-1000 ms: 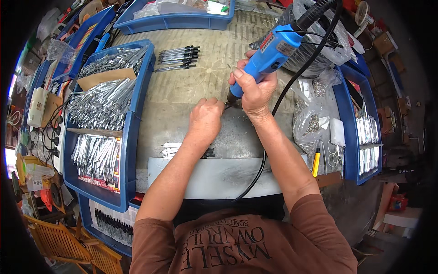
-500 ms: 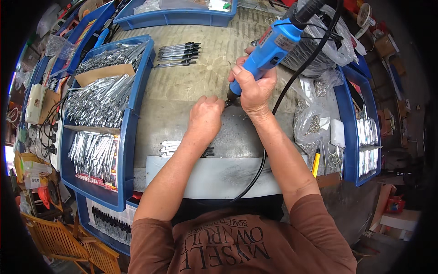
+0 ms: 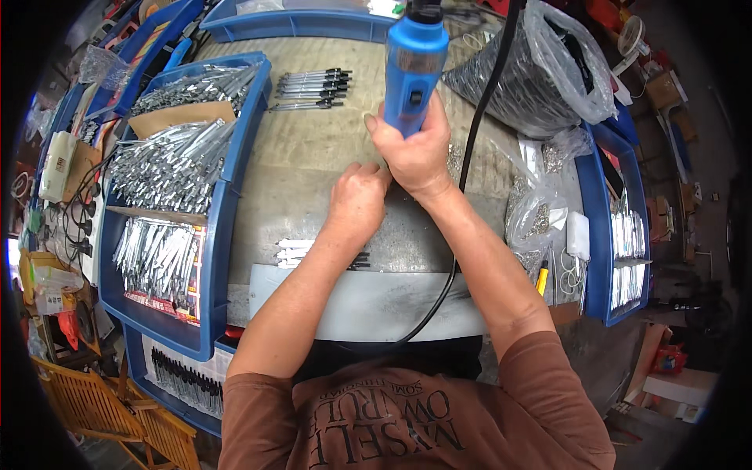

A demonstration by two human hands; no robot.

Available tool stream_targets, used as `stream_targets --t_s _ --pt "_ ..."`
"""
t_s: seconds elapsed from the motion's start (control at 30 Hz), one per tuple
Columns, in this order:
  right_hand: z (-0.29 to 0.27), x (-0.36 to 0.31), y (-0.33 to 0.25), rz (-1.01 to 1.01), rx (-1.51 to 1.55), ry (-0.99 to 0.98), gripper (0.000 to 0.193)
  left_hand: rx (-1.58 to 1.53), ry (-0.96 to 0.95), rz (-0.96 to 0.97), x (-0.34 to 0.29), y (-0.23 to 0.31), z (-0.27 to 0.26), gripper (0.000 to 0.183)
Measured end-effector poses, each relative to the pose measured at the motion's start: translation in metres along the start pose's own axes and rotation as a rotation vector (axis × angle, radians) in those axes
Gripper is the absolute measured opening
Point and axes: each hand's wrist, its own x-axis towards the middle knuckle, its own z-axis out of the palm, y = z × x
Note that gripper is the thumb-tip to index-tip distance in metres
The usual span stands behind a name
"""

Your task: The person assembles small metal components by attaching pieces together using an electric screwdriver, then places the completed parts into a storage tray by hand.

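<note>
My right hand [image 3: 415, 153] is clenched round the blue power tool [image 3: 413, 66], which I hold nearly upright so its working end points down at the desk [image 3: 313, 157] — that end is hidden under my fist. Its black cord [image 3: 462, 196] trails off at 5 o'clock, behind my forearm, out of the way of the work. My left hand [image 3: 358, 202] sits just at 8 o'clock of the right, touching it, fingers curled down as if pinning a small part under the tool; I cannot tell what, if anything, that grip holds, since the knuckles cover it.

Both forearms come up from 6 o'clock and meet at the middle of the desk, wrists bent slightly inward — a braced pose, I judge, to steady the tool.

A few white-tipped pieces [image 3: 294, 251] lie at 8 o'clock of my left hand, within easy reach. A row of dark-handled pieces [image 3: 313, 82] lies at 11 o'clock. The blue tray [image 3: 219, 211] at 9 o'clock holds heaps of metal parts [image 3: 176, 160], and a clear bag [image 3: 540, 70] of small parts sits at 2 o'clock.
</note>
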Motion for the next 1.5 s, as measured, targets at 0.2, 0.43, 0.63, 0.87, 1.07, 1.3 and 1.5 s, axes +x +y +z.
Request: stream_targets --t_s 0.2,0.43,0.63,0.87,1.07,1.3,1.5 --pt "-0.027 -0.013 -0.019 -0.014 0.292 0.122 0.043 -0.061 -0.034 -0.017 0.002 -0.002 -0.001 0.01" --pt "-0.066 -0.025 -0.047 -0.02 0.449 0.252 0.039 -0.146 -0.083 -0.003 -0.002 -0.011 -0.04 0.01" --pt "-0.087 -0.032 -0.029 -0.003 0.489 0.31 0.039 -0.154 -0.174 0.065 -0.036 -0.019 -0.087 0.011" --pt "-0.09 -0.032 -0.027 0.014 0.457 0.316 0.039 -0.13 -0.155 0.028 -0.062 -0.023 -0.083 0.01" --pt "-0.09 -0.032 -0.024 0.008 0.439 0.286 0.04 -0.094 -0.271 0.048 -0.061 -0.027 -0.081 0.018" --pt "-0.091 -0.032 -0.024 0.009 0.429 0.285 0.04 -0.094 -0.386 0.118 -0.061 -0.024 -0.093 0.041" --pt "-0.09 -0.034 -0.025 0.021 0.422 0.291 0.039 -0.125 -0.582 -0.057 -0.049 -0.02 -0.093 0.052"
